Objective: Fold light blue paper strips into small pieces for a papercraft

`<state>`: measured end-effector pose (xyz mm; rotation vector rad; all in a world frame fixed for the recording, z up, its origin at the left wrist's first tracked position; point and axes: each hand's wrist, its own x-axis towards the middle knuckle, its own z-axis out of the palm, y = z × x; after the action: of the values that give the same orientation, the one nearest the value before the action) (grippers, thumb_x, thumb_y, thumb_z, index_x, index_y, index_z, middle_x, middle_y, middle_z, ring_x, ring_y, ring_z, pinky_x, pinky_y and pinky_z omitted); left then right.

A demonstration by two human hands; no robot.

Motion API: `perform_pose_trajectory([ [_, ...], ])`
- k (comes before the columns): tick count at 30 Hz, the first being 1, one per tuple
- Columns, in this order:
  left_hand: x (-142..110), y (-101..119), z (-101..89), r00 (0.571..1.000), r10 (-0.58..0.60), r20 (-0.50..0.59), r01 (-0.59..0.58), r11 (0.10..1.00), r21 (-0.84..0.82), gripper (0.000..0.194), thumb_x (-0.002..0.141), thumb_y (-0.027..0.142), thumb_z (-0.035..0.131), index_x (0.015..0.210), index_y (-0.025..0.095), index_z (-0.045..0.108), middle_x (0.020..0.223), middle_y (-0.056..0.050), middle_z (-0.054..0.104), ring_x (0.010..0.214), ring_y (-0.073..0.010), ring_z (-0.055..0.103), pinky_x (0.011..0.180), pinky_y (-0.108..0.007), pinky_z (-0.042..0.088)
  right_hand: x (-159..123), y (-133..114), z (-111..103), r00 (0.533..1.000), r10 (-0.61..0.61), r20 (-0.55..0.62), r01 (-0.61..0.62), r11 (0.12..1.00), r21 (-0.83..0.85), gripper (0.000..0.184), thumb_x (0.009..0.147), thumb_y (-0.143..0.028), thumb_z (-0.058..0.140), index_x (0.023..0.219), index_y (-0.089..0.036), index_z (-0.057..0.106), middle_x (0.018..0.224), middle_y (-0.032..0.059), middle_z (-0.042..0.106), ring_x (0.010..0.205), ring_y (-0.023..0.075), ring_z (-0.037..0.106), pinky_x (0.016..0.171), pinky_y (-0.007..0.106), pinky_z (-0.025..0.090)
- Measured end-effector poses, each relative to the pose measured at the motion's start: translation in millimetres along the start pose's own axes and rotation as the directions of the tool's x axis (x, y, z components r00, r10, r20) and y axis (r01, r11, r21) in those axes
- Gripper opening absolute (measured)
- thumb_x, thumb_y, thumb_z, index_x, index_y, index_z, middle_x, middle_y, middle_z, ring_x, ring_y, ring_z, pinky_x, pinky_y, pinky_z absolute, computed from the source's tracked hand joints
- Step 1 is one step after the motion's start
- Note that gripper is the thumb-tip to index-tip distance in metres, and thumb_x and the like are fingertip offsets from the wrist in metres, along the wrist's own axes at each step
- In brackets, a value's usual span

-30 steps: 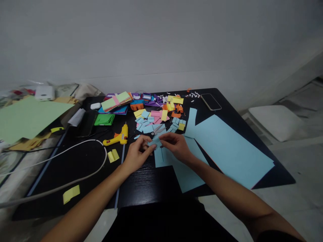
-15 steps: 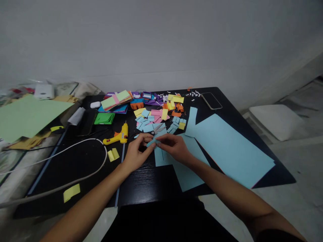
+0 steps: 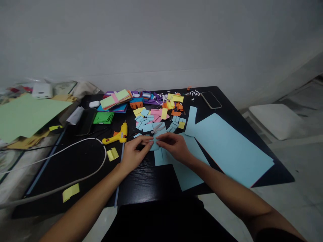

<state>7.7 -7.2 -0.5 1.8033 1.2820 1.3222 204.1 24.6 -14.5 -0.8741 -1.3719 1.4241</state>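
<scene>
Between my fingertips is a small light-blue piece of paper (image 3: pixel 154 145). My left hand (image 3: pixel 136 152) pinches its left side, and my right hand (image 3: pixel 174 145) pinches the right side. Just beyond the fingers lie scissors (image 3: pixel 156 129), their handles partly hidden by my hands. Under and beside my right hand are a cut light-blue sheet (image 3: pixel 189 171) and a slit blue piece (image 3: pixel 161 159). Several small folded blue pieces (image 3: pixel 145 118) lie in a heap farther back.
A yellow glue gun (image 3: pixel 118 134) rests left of my hands, near a looping white cable (image 3: pixel 104 158). Large blue sheets (image 3: pixel 232 148) cover the right side, with a phone (image 3: pixel 211 100) behind. Folded yellow papers (image 3: pixel 112 154), orange scraps and a stacked paper bundle (image 3: pixel 116 101) lie about the black table (image 3: pixel 141 191).
The small blue paper has been turned between my fingers, from edge-on and tilted to lying flatter. Both hands keep nearly the same place. The rest of the table looks the same.
</scene>
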Motion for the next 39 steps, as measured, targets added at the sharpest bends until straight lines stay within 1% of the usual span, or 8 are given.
perform_pose_trajectory([
  [6, 0.8, -1.7, 1.6, 0.997, -0.073, -0.010, 0.071, 0.992, -0.105, 0.017, 0.088, 0.030, 0.077, 0.100, 0.018, 0.076, 0.087, -0.004, 0.079, 0.073, -0.0145, 0.074, 0.072, -0.028, 0.065, -0.1, -3.3, 0.5, 0.998, 0.003, -0.059, -0.003, 1.000, 0.002, 0.022, 0.073, -0.035, 0.091, 0.090, -0.025, 0.082, 0.086, 0.0021, 0.081, 0.080, 0.0187, 0.075, 0.081, 0.036, 0.063],
  [13, 1.4, -4.6, 1.6, 0.996, -0.090, -0.009, 0.088, 0.984, -0.154, 0.014, 0.085, 0.029, 0.080, 0.093, 0.018, 0.075, 0.081, -0.002, 0.076, 0.070, -0.0135, 0.073, 0.070, -0.025, 0.063, -0.5, -3.3, 0.1, 0.999, 0.001, -0.048, -0.002, 1.000, -0.012, 0.020, 0.073, -0.034, 0.091, 0.089, -0.025, 0.084, 0.084, 0.0018, 0.081, 0.079, 0.0186, 0.076, 0.080, 0.036, 0.063],
  [17, 2.4, -6.2, 0.5, 0.996, -0.085, -0.005, 0.083, 0.989, -0.126, 0.011, 0.085, 0.027, 0.079, 0.091, 0.019, 0.075, 0.082, -0.002, 0.076, 0.067, -0.0120, 0.071, 0.065, -0.023, 0.060, -0.6, -3.2, 0.8, 0.999, -0.001, -0.035, 0.000, 1.000, -0.029, 0.018, 0.075, -0.035, 0.089, 0.089, -0.025, 0.084, 0.085, 0.0026, 0.082, 0.080, 0.0191, 0.076, 0.082, 0.037, 0.064],
  [20, 4.0, -4.2, -1.7, 0.999, -0.041, 0.031, 0.043, 0.996, -0.079, 0.012, 0.087, 0.027, 0.078, 0.097, 0.020, 0.079, 0.087, -0.003, 0.078, 0.070, -0.0127, 0.070, 0.067, -0.025, 0.059, -0.7, -3.6, 1.2, 0.999, -0.009, -0.033, 0.008, 0.999, -0.034, 0.022, 0.075, -0.037, 0.089, 0.091, -0.024, 0.082, 0.086, 0.0032, 0.081, 0.080, 0.0194, 0.076, 0.081, 0.038, 0.064],
  [24, 4.9, -2.2, -4.3, 0.998, 0.002, 0.061, 0.000, 1.000, -0.019, 0.012, 0.089, 0.029, 0.076, 0.099, 0.023, 0.082, 0.082, -0.003, 0.078, 0.070, -0.0139, 0.069, 0.068, -0.026, 0.058, -1.0, -3.1, 1.4, 0.999, -0.007, -0.037, 0.006, 1.000, -0.006, 0.029, 0.073, -0.036, 0.091, 0.097, -0.024, 0.079, 0.086, 0.0020, 0.080, 0.080, 0.0179, 0.075, 0.082, 0.036, 0.064],
  [28, 3.8, -4.3, -4.0, 0.996, -0.042, 0.082, 0.046, 0.998, -0.038, 0.015, 0.090, 0.032, 0.076, 0.098, 0.021, 0.082, 0.080, -0.003, 0.078, 0.065, -0.0139, 0.068, 0.063, -0.025, 0.056, -1.3, -0.2, 1.9, 0.999, -0.002, -0.044, 0.002, 1.000, -0.004, 0.026, 0.072, -0.038, 0.091, 0.089, -0.023, 0.078, 0.085, 0.0021, 0.079, 0.079, 0.0177, 0.075, 0.080, 0.035, 0.064],
  [34, 3.3, -7.4, -1.0, 0.994, -0.090, 0.070, 0.095, 0.992, -0.078, 0.016, 0.088, 0.034, 0.078, 0.097, 0.021, 0.081, 0.085, -0.004, 0.079, 0.070, -0.0148, 0.070, 0.068, -0.026, 0.058, -2.2, 0.0, 2.9, 0.999, -0.008, -0.034, 0.007, 1.000, -0.025, 0.025, 0.074, -0.040, 0.090, 0.087, -0.022, 0.078, 0.084, 0.0027, 0.080, 0.078, 0.0180, 0.075, 0.080, 0.035, 0.063],
  [39, 6.6, -5.5, -2.5, 0.976, -0.179, 0.121, 0.192, 0.976, -0.101, 0.020, 0.087, 0.038, 0.078, 0.095, 0.020, 0.079, 0.076, -0.002, 0.075, 0.065, -0.0140, 0.067, 0.061, -0.024, 0.054, -2.2, -1.3, 1.3, 0.999, -0.025, -0.026, 0.023, 0.995, -0.100, 0.021, 0.077, -0.039, 0.088, 0.084, -0.022, 0.079, 0.082, 0.0030, 0.080, 0.078, 0.0192, 0.075, 0.078, 0.035, 0.063],
])
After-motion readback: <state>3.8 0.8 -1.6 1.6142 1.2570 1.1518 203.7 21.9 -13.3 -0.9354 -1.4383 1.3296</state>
